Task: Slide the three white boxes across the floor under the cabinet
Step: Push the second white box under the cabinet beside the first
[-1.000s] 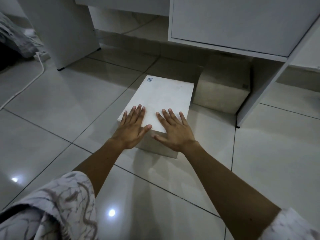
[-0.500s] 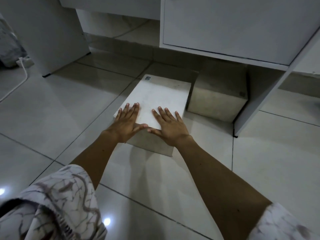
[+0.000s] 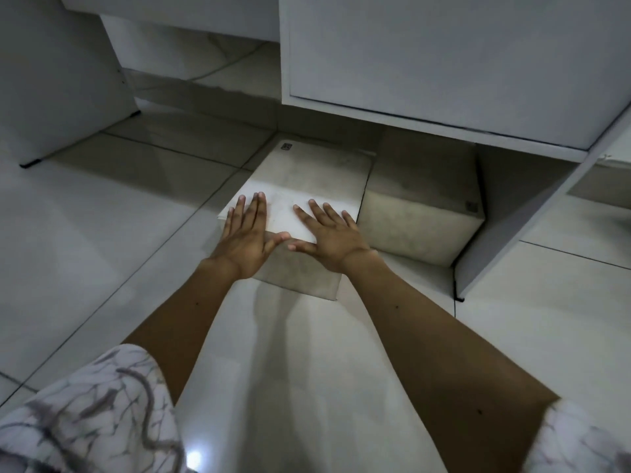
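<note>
A white box (image 3: 314, 175) lies on the tiled floor, its far end in the shadow under the white cabinet (image 3: 426, 63). My left hand (image 3: 247, 233) and my right hand (image 3: 327, 237) rest flat on the box's near top edge, fingers spread, thumbs almost touching. A second white box (image 3: 420, 216) sits to its right, mostly under the cabinet and close against the cabinet's side panel (image 3: 519, 213). The two boxes touch side by side. A third box is not in view.
Glossy white floor tiles (image 3: 102, 250) stretch to the left. A white furniture panel (image 3: 58, 80) stands at the far left. The wall base runs behind the cabinet gap. My patterned sleeves fill the bottom corners.
Both hands have pushed the box forward, so its far end now lies under the cabinet beside the second box. The camera has moved closer and lower.
</note>
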